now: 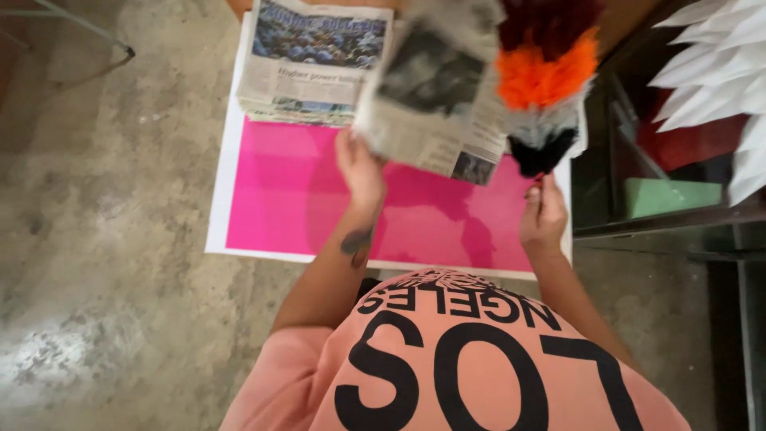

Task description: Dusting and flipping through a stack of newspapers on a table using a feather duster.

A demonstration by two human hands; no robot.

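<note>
Both hands are raised above a bright pink rectangular sheet with a white border (303, 199), which lies flat on the grey concrete floor (104, 239), its near edge just ahead of the person's salmon-coloured shirt (479, 367). The left hand (359, 169) is closed on the lower edge of a crumpled, motion-blurred sheet of newspaper (435, 88), held up over the far half of the pink sheet, apparently drawn from the stack of folded newspapers (307, 68) resting across the pink sheet's far left corner. The right hand (544, 217), near the pink sheet's right edge, has its fingers pinched around something thin below a fluffy bundle of dark red, orange, grey-white and black feathers (546, 88); whether that is the bundle's stem cannot be told. The bundle hangs just beside the newspaper sheet, perhaps touching it. To the right stands a dark metal shelf unit (678, 215) with white pointed paper or feather shapes (722, 72) above it.
</note>
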